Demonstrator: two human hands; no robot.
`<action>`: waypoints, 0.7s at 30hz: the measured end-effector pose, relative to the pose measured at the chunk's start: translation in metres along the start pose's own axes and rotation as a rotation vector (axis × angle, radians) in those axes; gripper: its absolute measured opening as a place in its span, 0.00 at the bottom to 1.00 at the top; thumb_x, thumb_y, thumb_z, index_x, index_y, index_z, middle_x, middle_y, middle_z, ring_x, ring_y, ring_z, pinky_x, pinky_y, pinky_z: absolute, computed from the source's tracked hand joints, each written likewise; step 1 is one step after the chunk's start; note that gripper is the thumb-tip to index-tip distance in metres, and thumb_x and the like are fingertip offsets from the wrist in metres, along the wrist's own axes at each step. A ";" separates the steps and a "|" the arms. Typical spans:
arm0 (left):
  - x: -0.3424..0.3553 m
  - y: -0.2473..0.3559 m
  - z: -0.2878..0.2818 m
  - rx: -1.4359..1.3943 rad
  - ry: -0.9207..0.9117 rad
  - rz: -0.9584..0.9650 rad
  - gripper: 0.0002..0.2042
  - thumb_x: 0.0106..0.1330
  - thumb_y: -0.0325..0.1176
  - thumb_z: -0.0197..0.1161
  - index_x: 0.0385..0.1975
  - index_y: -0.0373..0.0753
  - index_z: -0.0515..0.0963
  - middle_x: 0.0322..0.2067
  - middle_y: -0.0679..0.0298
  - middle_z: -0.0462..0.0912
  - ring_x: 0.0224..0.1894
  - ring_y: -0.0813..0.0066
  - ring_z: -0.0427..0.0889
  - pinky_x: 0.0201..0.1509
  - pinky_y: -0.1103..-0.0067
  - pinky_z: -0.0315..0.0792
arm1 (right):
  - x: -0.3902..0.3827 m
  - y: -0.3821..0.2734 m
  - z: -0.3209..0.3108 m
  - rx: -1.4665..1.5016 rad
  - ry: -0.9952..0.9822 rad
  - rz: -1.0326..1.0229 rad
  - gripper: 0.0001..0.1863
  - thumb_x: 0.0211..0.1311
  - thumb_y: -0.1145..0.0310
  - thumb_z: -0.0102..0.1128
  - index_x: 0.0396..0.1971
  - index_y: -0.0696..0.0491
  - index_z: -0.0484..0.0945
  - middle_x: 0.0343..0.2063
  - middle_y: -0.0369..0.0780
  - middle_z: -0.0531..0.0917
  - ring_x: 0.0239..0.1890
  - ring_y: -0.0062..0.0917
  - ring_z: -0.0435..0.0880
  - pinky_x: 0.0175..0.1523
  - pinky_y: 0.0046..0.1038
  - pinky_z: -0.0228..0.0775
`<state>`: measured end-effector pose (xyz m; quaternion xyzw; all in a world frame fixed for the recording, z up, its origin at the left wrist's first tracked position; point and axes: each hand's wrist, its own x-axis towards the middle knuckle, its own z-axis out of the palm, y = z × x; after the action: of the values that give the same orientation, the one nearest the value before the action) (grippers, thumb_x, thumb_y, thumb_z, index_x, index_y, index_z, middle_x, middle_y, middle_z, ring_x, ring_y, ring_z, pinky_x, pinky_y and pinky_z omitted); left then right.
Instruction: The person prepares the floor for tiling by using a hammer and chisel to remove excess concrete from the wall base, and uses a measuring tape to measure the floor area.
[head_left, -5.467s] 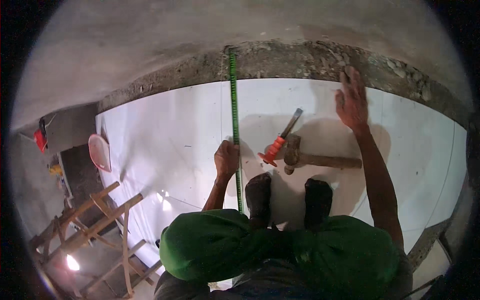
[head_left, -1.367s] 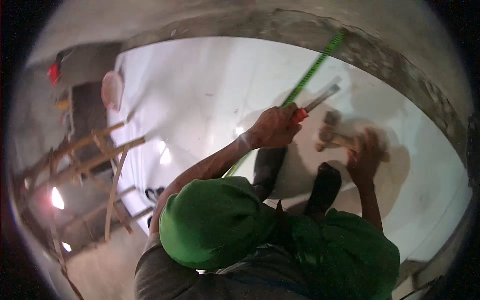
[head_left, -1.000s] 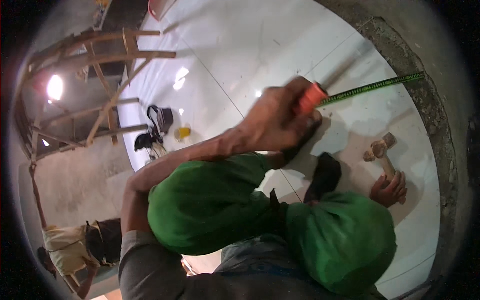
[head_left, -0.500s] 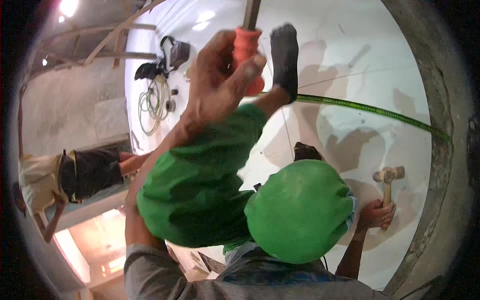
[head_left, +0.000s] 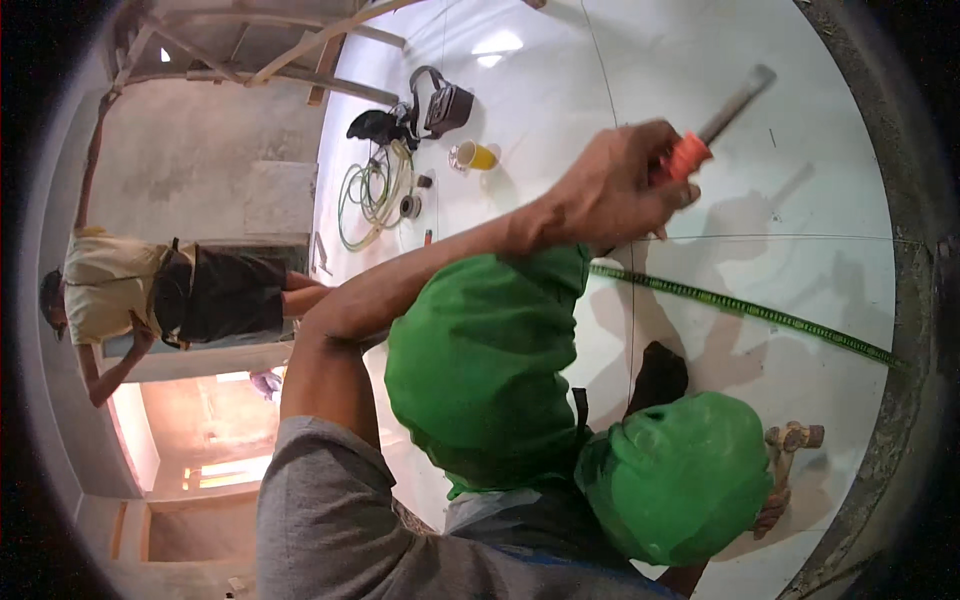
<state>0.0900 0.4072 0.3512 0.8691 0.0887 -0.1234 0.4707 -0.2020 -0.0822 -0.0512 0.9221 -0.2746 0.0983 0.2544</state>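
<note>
My left hand (head_left: 610, 190) is closed around the red handle of a chisel (head_left: 688, 155), whose flat metal blade points up and to the right, off the floor. Low on the right, my right hand (head_left: 770, 514) grips a wooden-handled hammer (head_left: 797, 437), its head uppermost. My green-clad right knee partly hides that hand and the handle. A green measuring tape (head_left: 745, 304) lies stretched over the white tiles between my hands, running from beside my left knee to the rough edge at right.
A yellow cup (head_left: 476, 156), a dark bag (head_left: 448, 108), a coiled hose (head_left: 372, 200) and a small roll (head_left: 410, 207) lie at far left on the floor. A person (head_left: 110, 290) stands beyond. Wooden poles (head_left: 320, 50) stand behind; rough concrete (head_left: 880, 180) borders the tiles at right.
The view has turned, shifting the floor things rightward. My left hand has swung right with the chisel, now tilted rightward. My black-socked left foot is no longer visible; my knee covers more of the right hand.
</note>
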 end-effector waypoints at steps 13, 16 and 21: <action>0.085 0.022 0.078 0.278 -0.329 0.175 0.14 0.65 0.33 0.70 0.44 0.31 0.78 0.25 0.58 0.81 0.22 0.72 0.81 0.24 0.74 0.74 | 0.016 -0.012 -0.021 -0.026 -0.294 0.100 0.20 0.63 0.53 0.62 0.44 0.55 0.80 0.45 0.43 0.83 0.51 0.43 0.81 0.56 0.50 0.68; 0.105 0.018 0.102 0.207 -0.362 0.071 0.13 0.66 0.33 0.69 0.45 0.34 0.78 0.27 0.57 0.82 0.26 0.71 0.84 0.29 0.70 0.78 | 0.028 -0.015 -0.036 -0.057 -0.488 0.174 0.21 0.62 0.54 0.63 0.45 0.55 0.80 0.46 0.44 0.82 0.52 0.44 0.80 0.57 0.51 0.67; 0.188 0.021 0.065 0.900 -0.365 0.278 0.15 0.68 0.36 0.66 0.52 0.44 0.78 0.35 0.54 0.88 0.38 0.53 0.89 0.42 0.62 0.81 | 0.050 -0.043 -0.082 0.052 -0.816 0.252 0.22 0.60 0.54 0.64 0.45 0.57 0.79 0.47 0.46 0.82 0.54 0.46 0.79 0.59 0.52 0.66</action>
<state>0.2660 0.3480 0.2776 0.9537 -0.1737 -0.2354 0.0692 -0.1396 -0.0309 0.0170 0.8509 -0.4605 -0.2373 0.0876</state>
